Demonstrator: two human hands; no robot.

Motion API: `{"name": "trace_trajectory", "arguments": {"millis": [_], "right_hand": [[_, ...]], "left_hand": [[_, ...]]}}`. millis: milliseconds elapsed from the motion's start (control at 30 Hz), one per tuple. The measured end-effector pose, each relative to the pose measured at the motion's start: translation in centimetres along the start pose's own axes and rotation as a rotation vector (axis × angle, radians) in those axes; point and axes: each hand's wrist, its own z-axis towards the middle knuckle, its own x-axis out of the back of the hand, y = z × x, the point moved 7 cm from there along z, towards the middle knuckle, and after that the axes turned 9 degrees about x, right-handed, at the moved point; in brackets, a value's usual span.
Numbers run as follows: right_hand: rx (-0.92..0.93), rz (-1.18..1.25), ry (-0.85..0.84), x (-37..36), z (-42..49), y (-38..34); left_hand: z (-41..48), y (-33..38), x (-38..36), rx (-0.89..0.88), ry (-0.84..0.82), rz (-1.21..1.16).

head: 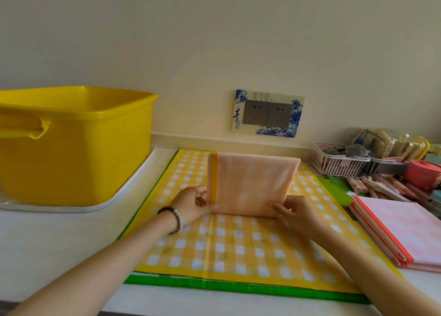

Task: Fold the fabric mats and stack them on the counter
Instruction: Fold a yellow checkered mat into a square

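A white bench [59,239] carries a yellow tub [78,158] at left and a checked mat [238,244] spread flat. A folded peach mat [250,184] lies on the checked mat, with stacked pink mats [401,229] at right. The left hand [193,203] and right hand [296,213] each pinch one of its near corners.

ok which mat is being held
The folded peach mat: left hand and right hand grip its near corners. The red-edged folded mats lie untouched at right.
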Motion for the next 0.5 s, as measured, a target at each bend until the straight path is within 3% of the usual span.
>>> {"name": "trace_trajectory", "arguments": {"millis": [233, 500], "right_hand": [[-0.191, 0.065, 0.085, -0.1, 0.9, 1.9], [-0.334, -0.003, 0.052, -0.7, 2.0, 2.8]], "left_hand": [[1.7, -1.4, 0.0, 0.117, 0.110, 0.001], [2.8, 0.0, -0.6, 0.115, 0.077, 0.268]]}}
